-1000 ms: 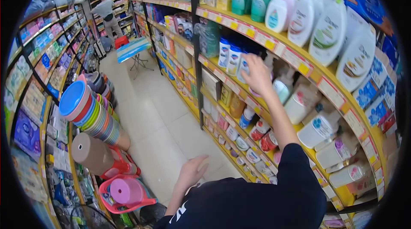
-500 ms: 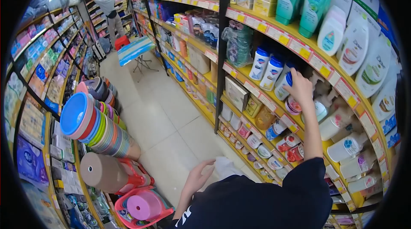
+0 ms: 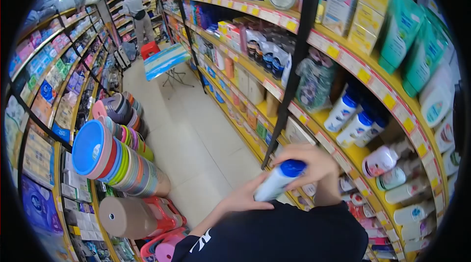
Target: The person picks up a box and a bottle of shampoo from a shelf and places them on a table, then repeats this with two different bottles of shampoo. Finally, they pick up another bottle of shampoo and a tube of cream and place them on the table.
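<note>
A white bottle with a blue cap (image 3: 273, 182) is held tilted in front of my chest, cap toward the upper right. My right hand (image 3: 311, 163) wraps round its upper part, just below the cap. Lower down, my left hand (image 3: 245, 197) grips the bottle's body with the thumb along its near side. Similar white bottles with blue caps (image 3: 354, 128) stand on the shelf to the right. The label of the held bottle is mostly hidden.
Shelves with price strips (image 3: 363, 73) curve along the right, carrying green tubes (image 3: 400, 34) and pump bottles (image 3: 380, 160). Stacked basins (image 3: 93, 148) and a beige bin (image 3: 125, 217) stand at left. A folding table (image 3: 167, 61) and another person (image 3: 138, 12) are farther down the aisle.
My right hand has taken a blue-capped bottle off the shelf and brought it to my chest. My left hand has come up and closed on it. The view has turned left.
</note>
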### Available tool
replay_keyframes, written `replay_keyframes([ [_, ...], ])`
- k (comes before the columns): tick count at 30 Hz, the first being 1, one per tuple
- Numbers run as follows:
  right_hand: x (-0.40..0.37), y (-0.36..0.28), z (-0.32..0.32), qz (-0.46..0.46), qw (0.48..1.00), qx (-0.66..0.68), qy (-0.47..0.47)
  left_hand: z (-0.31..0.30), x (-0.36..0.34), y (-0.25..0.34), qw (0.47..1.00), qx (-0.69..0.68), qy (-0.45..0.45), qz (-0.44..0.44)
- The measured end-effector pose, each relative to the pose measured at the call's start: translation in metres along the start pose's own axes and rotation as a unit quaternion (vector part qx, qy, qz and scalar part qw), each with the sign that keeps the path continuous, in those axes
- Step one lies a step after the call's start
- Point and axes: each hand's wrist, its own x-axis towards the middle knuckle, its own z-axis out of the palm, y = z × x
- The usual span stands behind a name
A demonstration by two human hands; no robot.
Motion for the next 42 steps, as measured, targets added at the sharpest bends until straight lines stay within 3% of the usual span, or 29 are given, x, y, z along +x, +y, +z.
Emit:
replay_keyframes([
  [3,0.077,0.033,0.029,0.012,0.999,0.02,-0.025,-0.041,0.0,-0.055,0.954,-0.273,-0.043,-0.112],
  [4,0.097,0.055,0.04,0.002,0.999,0.033,-0.015,-0.053,-0.004,-0.064,0.944,-0.306,0.021,-0.119],
  [7,0.153,0.129,0.047,0.09,0.993,0.077,0.03,-0.086,-0.027,-0.094,0.902,-0.36,0.201,-0.125],
  [10,0.207,0.209,0.006,0.221,0.949,-0.101,0.199,-0.108,-0.062,-0.117,0.855,-0.368,0.346,-0.116],
  [11,0.222,0.235,-0.014,0.201,0.938,-0.14,0.244,-0.116,-0.07,-0.119,0.83,-0.388,0.384,-0.113],
  [13,0.251,0.246,-0.055,0.177,0.901,-0.236,0.318,-0.138,-0.08,-0.116,0.832,-0.37,0.399,-0.107],
  [17,0.301,0.277,-0.108,0.28,0.765,-0.463,0.35,-0.19,-0.077,-0.133,0.833,-0.329,0.433,-0.102],
  [19,0.322,0.296,-0.121,0.367,0.752,-0.453,0.307,-0.219,-0.061,-0.149,0.826,-0.341,0.444,-0.062],
  [23,0.336,0.321,-0.125,0.368,0.736,-0.508,0.255,-0.29,-0.021,-0.175,0.819,-0.41,0.402,0.008],
  [27,0.342,0.305,-0.113,0.432,0.695,-0.512,0.26,-0.387,0.011,-0.191,0.857,-0.385,0.343,0.025],
  [31,0.349,0.299,-0.099,0.347,0.656,-0.594,0.312,-0.479,0.039,-0.198,0.88,-0.347,0.322,0.03],
  [34,0.366,0.292,-0.087,0.243,0.602,-0.647,0.401,-0.529,0.052,-0.212,0.894,-0.33,0.302,0.022],
  [38,0.401,0.271,-0.072,0.159,0.635,-0.653,0.381,-0.557,0.066,-0.232,0.883,-0.372,0.287,-0.013],
  [42,0.449,0.289,-0.053,0.155,0.805,-0.44,0.366,-0.58,0.077,-0.254,0.863,-0.45,0.227,-0.038],
])
